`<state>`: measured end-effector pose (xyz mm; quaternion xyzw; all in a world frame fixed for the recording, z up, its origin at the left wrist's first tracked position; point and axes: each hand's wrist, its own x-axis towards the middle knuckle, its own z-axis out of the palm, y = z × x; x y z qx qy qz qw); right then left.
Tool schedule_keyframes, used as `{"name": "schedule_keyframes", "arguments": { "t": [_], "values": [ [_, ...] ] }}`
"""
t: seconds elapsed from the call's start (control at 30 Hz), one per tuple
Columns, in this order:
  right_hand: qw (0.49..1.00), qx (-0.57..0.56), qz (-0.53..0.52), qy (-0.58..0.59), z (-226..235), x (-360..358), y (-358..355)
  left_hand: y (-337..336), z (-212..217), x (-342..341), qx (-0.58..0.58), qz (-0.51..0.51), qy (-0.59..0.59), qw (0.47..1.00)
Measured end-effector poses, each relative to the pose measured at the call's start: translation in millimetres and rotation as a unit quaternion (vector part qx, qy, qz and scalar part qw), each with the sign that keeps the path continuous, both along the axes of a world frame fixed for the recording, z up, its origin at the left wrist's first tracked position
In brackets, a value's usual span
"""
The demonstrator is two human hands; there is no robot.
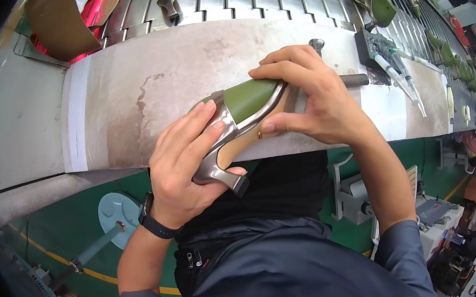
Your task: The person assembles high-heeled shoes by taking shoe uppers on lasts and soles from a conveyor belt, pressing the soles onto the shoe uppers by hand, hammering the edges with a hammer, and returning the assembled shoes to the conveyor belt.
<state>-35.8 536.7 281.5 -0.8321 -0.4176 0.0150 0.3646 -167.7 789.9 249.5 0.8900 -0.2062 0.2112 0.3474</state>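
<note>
Close under the camera, the left hand (pixel 184 166) clamps the heel of a green shoe (pixel 240 119) at the bench (pixel 142 83) edge while the right hand (pixel 309 99) grips its front, seemingly mid-press, so steady pressure seems next.

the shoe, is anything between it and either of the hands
Nothing visible does. Both hands are already on the shoe: the left hand wraps its silver heel end, and the right hand grips the green upper and tan sole, pressing it against the edge of the grey workbench.
</note>
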Motion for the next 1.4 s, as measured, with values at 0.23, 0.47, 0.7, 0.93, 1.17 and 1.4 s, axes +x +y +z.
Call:
{"name": "schedule_keyframes", "arguments": {
  "t": [0.23,0.47,0.7,0.93,1.17,1.4],
  "values": [
    [0.997,-0.053,-0.047,0.022,17,-11,12,-1,-6,-1,0.005,0.000,-0.019,1.000],
    [0.985,-0.092,0.022,-0.148,8,-11,21,-1,-3,0,-0.004,0.006,-0.020,1.000],
    [0.983,-0.077,0.058,-0.156,6,-10,31,0,-5,1,-0.004,-0.005,-0.026,1.000],
    [0.992,-0.075,0.053,-0.091,14,-13,34,-1,-9,-2,0.006,0.000,-0.022,1.000],
    [0.992,-0.121,-0.003,-0.017,32,-22,46,-4,-15,-5,0.028,0.017,-0.032,0.999],
    [0.986,-0.110,0.009,-0.124,24,-15,41,-24,-33,-9,0.020,0.091,-0.063,0.994]
  ]
}}
